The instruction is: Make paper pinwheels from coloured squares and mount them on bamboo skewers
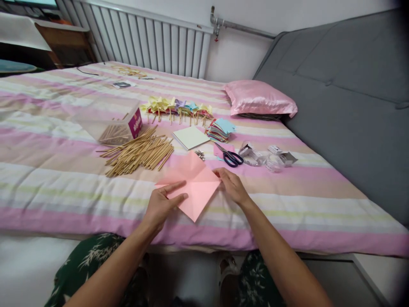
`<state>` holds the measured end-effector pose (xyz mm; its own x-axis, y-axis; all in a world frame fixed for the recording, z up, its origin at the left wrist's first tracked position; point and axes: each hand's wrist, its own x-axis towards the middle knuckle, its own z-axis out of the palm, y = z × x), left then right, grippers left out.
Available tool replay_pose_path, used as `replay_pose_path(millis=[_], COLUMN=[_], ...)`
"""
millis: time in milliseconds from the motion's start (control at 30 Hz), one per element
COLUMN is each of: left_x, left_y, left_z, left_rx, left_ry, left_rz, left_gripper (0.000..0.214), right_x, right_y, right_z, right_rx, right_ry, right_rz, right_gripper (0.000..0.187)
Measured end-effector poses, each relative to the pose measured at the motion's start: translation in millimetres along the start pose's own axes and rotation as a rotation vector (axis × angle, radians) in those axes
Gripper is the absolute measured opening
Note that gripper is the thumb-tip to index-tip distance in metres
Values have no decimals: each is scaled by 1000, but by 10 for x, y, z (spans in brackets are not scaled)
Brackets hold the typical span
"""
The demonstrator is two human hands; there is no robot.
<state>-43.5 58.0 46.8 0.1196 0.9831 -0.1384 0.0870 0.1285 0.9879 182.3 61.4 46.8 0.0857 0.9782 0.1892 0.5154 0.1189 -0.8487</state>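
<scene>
A creased pink paper square (195, 182) lies on the striped bedcover (64, 187) near its front edge. My left hand (162, 204) rests on the paper's left corner, fingers stretched flat and pressing it down. My right hand (232, 186) touches the paper's right corner, its fingers curled onto the edge. Neither hand lifts the sheet.
Behind the paper lie a heap of wooden sticks (140, 153), a clear box (113, 121), a white pad (191, 137), a stack of coloured paper (220, 130), blue-handled scissors (230, 157), tape rolls (268, 157), small pins (200, 154), a row of paper pinwheels (177, 108) and a pink pillow (259, 99).
</scene>
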Motion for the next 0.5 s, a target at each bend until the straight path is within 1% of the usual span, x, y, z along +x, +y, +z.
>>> replay_pose_path(millis=[67,133,233,367,500], left_x=[42,78,111,128,162], left_y=[1,2,-1,5,15], left_z=[-19,-36,-52,-69,-83], left_rx=[24,38,45,29,4], left_ry=[95,154,165,167,177], left_rz=[2,11,29,110,173], left_gripper=[50,52,53,54,57], right_x=[163,341,589,832,1008], right_y=[75,182,361,522,542], right_z=[-75,-152,-224,-238,-258], right_rx=[-170,-301,-460,-606,-687], right_ry=[72,139,191,134,45], right_rz=[-3,37,143,332,465], right_gripper=[32,34,38,31,27])
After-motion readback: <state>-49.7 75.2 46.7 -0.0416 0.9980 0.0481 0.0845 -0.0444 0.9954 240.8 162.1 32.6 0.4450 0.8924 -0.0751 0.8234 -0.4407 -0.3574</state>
